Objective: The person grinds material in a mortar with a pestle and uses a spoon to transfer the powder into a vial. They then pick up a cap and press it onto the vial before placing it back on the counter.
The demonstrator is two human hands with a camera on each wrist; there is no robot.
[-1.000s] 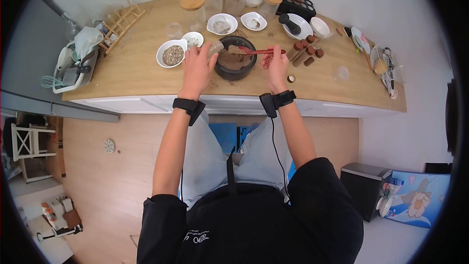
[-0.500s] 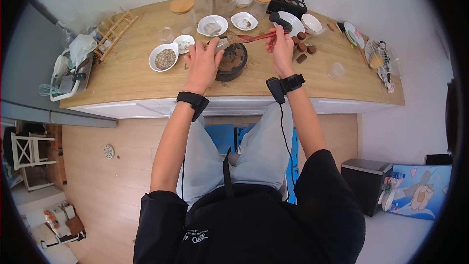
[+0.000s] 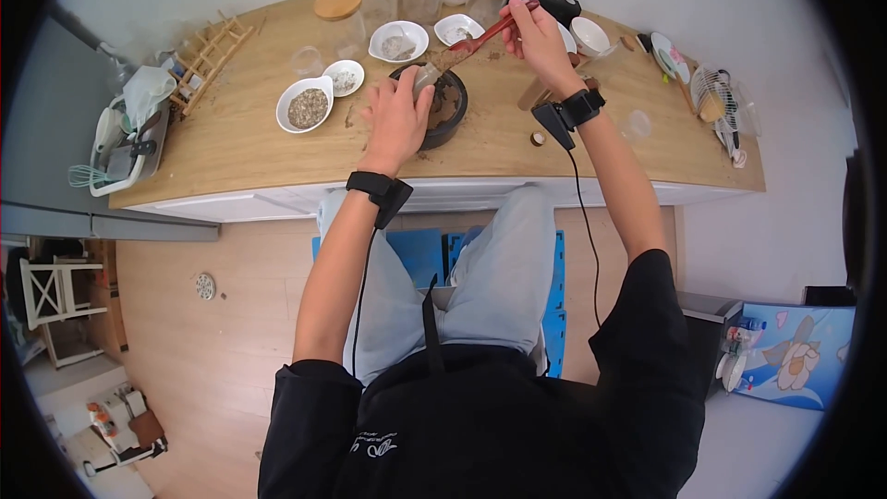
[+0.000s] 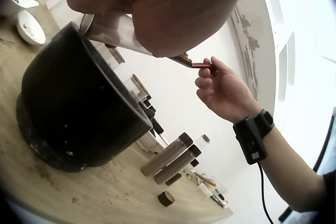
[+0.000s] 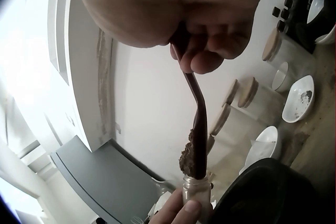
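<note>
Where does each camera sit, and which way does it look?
Head: worn on the head, facing forward and down over the counter; both arms, left hand, right hand, shirt and legs show.
Left wrist: on the left wrist, facing past the left hand to the bowl and across to the right hand and forearm.
Right wrist: on the right wrist, facing along the spoon to the jar; the right hand shows at the top, the left at the bottom.
Shared: both wrist views show both hands, bowl, spoon and jar.
</note>
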